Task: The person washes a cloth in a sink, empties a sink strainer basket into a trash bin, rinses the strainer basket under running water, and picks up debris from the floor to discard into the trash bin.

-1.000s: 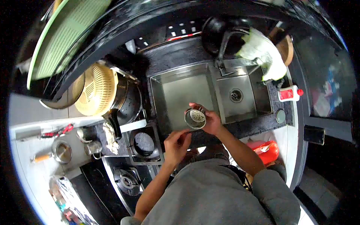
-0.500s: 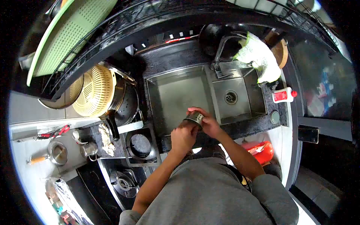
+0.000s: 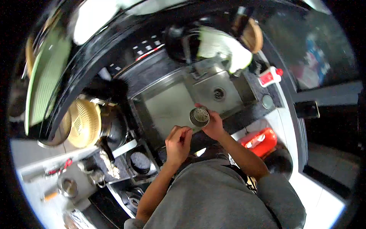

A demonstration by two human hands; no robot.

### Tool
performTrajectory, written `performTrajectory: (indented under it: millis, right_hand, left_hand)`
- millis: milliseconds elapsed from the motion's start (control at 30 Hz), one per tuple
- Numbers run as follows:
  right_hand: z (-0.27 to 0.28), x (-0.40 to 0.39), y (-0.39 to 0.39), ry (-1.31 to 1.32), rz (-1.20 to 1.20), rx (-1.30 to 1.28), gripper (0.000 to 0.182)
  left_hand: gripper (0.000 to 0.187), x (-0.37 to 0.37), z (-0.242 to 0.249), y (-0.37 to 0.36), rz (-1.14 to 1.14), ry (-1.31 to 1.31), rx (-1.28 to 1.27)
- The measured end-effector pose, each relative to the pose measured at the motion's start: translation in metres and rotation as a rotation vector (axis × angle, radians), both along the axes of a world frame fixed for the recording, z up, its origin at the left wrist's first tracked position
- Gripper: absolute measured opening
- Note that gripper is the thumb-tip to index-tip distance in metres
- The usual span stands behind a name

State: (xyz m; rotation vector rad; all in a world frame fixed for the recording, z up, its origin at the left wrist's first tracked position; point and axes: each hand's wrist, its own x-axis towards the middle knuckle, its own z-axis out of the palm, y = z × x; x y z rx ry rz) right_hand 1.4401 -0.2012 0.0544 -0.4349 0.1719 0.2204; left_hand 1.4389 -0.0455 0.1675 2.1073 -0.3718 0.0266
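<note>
My right hand [image 3: 213,125] is wrapped round a small perforated metal cup [image 3: 199,117], held over the sink's front edge. The cup's round, hole-dotted face is turned up toward me. My left hand [image 3: 178,143] is to the left of the cup and apart from it. Its fingers are pinched together; whatever they may hold is too small to make out. Beneath and beyond both hands lies the steel double-bowl sink [image 3: 150,86], with a drain [image 3: 219,94] in its right bowl.
A green-and-white cloth [image 3: 221,44] hangs by the faucet. A white bottle with a red cap [image 3: 270,77] and a round lid [image 3: 267,101] are on the right counter. Left are a yellow colander [image 3: 84,123] and a black pan [image 3: 115,126]. A red bin [image 3: 267,142] stands below, right.
My left hand has come off the metal cup and moved left and down. The cup has tilted so its holed face shows. The whole view has turned and shifted.
</note>
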Motion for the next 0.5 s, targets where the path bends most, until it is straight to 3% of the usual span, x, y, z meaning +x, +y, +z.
performTrajectory:
  millis: [133,233,267,333,400,433,500]
  right_hand:
    - [-0.008,-0.025,-0.072,0.069,-0.220,-0.048,0.054]
    - [0.023,-0.055,-0.137,0.127,-0.474,-0.136,0.041]
    - [0.027,-0.069,-0.156,0.154,-0.551,-0.110,0.041]
    - [0.068,-0.091,-0.184,0.064,-0.638,-0.298,0.044]
    - [0.045,-0.125,-0.222,0.084,-0.765,-0.343,0.049]
    - [0.064,-0.130,-0.226,0.104,-0.801,-0.370,0.053]
    - [0.090,-0.140,-0.237,0.125,-0.803,-0.456,0.061]
  left_hand:
    - [0.009,-0.013,-0.033,-0.041,-0.203,0.068,-0.027]
    - [0.009,-0.042,-0.053,-0.087,-0.410,0.365,-0.058]
    - [0.009,-0.056,-0.064,-0.108,-0.477,0.272,-0.093]
    - [0.008,-0.079,-0.079,-0.151,-0.661,0.334,-0.165]
    - [0.009,-0.112,-0.110,-0.194,-0.757,0.441,-0.201]
    - [0.012,-0.122,-0.116,-0.214,-0.789,0.362,-0.229]
    - [0.014,-0.153,-0.180,-0.248,-0.866,0.255,-0.266]
